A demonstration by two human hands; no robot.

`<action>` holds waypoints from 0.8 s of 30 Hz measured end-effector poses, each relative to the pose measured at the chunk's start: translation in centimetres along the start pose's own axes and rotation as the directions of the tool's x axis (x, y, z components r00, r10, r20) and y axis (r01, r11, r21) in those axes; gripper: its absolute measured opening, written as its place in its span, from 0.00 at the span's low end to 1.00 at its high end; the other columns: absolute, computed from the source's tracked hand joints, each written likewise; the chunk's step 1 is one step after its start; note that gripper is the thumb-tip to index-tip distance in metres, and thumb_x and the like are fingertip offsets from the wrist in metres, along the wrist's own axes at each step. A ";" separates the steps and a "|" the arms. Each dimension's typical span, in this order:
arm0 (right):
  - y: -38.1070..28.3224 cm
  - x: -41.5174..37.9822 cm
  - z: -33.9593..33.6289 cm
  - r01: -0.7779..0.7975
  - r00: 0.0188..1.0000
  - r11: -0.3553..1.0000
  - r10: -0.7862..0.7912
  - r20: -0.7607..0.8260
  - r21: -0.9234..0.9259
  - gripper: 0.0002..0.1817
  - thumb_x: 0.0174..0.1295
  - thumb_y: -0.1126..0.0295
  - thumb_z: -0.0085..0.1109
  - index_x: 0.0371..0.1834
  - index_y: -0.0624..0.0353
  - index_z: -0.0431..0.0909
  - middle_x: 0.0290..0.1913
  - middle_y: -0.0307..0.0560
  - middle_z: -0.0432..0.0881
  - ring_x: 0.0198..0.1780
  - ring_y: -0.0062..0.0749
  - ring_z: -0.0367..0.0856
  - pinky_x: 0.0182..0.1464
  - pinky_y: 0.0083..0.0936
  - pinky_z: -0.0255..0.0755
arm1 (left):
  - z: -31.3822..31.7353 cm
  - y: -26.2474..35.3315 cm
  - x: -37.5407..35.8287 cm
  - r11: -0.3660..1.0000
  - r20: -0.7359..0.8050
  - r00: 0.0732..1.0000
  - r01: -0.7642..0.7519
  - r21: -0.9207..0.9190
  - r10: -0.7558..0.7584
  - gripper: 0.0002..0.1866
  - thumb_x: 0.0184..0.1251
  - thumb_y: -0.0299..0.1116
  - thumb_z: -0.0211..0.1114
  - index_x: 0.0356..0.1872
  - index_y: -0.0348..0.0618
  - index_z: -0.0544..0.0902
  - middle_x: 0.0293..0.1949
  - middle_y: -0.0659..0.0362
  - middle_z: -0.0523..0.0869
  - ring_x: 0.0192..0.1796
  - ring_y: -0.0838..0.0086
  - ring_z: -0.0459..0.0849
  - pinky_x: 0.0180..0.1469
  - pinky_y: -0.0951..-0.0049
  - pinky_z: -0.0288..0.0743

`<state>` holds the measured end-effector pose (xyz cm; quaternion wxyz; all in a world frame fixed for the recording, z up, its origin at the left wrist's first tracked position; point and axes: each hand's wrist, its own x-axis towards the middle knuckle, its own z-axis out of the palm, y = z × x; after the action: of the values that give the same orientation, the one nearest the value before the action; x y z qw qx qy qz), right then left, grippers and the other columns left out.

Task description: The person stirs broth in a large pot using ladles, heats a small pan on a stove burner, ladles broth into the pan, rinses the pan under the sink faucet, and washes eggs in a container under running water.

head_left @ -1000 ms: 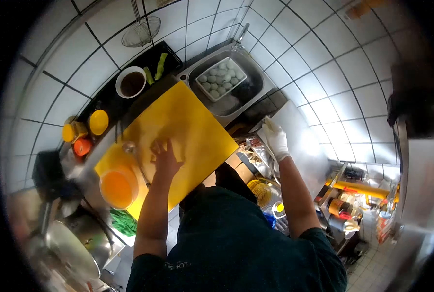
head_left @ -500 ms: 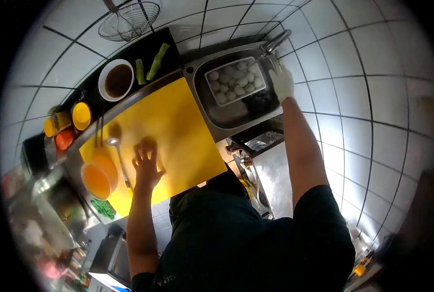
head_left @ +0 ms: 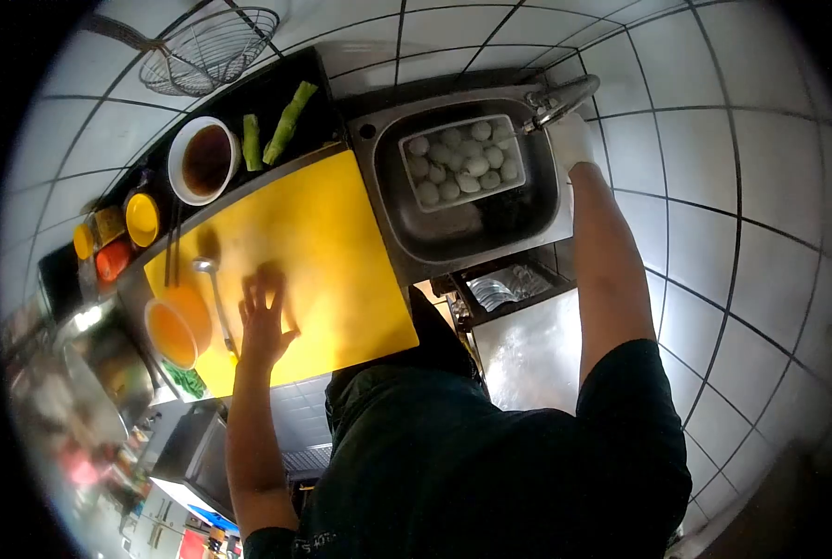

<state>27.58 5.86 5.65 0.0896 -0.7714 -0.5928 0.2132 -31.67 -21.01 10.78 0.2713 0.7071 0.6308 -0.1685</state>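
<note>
My left hand (head_left: 265, 328) has its fingers spread, low over the yellow cutting board (head_left: 341, 270) with its shadow beside it. Left of that hand lies a ladle (head_left: 218, 300), and past it a bowl of orange liquid (head_left: 175, 334). My right hand (head_left: 572, 142), in a pale glove, reaches to the tap (head_left: 565, 101) at the sink's right rim. Glare washes out its fingers. Inside the metal sink (head_left: 416, 228) sits a clear rectangular container (head_left: 465, 203) with several whitish, egg-shaped items.
Behind the board stand a white bowl of dark liquid (head_left: 205, 160), green stalks (head_left: 290, 123), chopsticks (head_left: 171, 244) and a yellow-topped container (head_left: 143, 220). A wire strainer (head_left: 213, 51) hangs on the tiled wall. Below the sink, a steel surface (head_left: 532, 349) adjoins an opening with dishes.
The camera view has shifted. My right hand has moved in behind the tap, and its fingers show less clearly. My left hand stays spread over the board.
</note>
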 end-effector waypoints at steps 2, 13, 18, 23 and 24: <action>1.4 0.6 0.8 0.081 0.996 0.997 -0.082 -0.045 -0.013 0.23 0.69 0.52 0.55 0.56 0.58 0.81 0.57 0.61 0.83 0.60 0.60 0.79 0.61 0.47 0.73 | 0.2 -0.2 0.1 1.000 -0.002 1.000 0.001 0.007 -0.001 0.63 0.41 0.36 0.87 0.82 0.58 0.57 0.83 0.43 0.44 0.83 0.36 0.41 0.76 0.29 0.53; 1.0 -0.2 0.1 0.090 0.993 0.993 -0.083 -0.087 0.078 0.25 0.71 0.49 0.52 0.56 0.58 0.82 0.57 0.63 0.83 0.60 0.59 0.79 0.62 0.47 0.72 | 0.1 0.3 0.2 1.000 -0.008 1.000 0.002 0.028 -0.001 0.65 0.39 0.34 0.88 0.82 0.59 0.56 0.84 0.45 0.42 0.83 0.37 0.41 0.75 0.29 0.57; 2.1 0.7 0.8 0.104 0.992 0.995 -0.103 -0.067 0.013 0.28 0.72 0.48 0.50 0.57 0.61 0.82 0.58 0.66 0.82 0.61 0.60 0.79 0.63 0.48 0.71 | 0.4 0.2 0.2 0.999 0.007 1.000 0.021 0.026 -0.021 0.66 0.39 0.34 0.88 0.83 0.60 0.55 0.84 0.45 0.42 0.84 0.37 0.40 0.75 0.29 0.56; 2.1 0.8 0.9 0.089 0.994 0.996 -0.088 -0.058 0.014 0.29 0.71 0.46 0.51 0.60 0.59 0.81 0.60 0.65 0.81 0.61 0.60 0.79 0.63 0.46 0.71 | 0.1 0.4 0.1 1.000 0.009 1.000 0.021 0.002 -0.021 0.67 0.40 0.34 0.88 0.83 0.60 0.53 0.84 0.45 0.41 0.84 0.37 0.38 0.76 0.29 0.54; 2.1 0.8 0.9 0.082 0.995 0.997 -0.081 -0.058 0.014 0.29 0.71 0.46 0.52 0.61 0.58 0.81 0.60 0.65 0.81 0.61 0.60 0.79 0.63 0.46 0.71 | 0.0 0.4 0.1 1.000 0.011 1.000 0.017 -0.002 -0.017 0.67 0.40 0.33 0.88 0.83 0.60 0.53 0.84 0.45 0.41 0.84 0.37 0.38 0.76 0.29 0.53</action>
<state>29.23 5.93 3.80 0.1216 -0.7516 -0.6193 0.1920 -31.27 -20.97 10.81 0.2740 0.7006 0.6355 -0.1738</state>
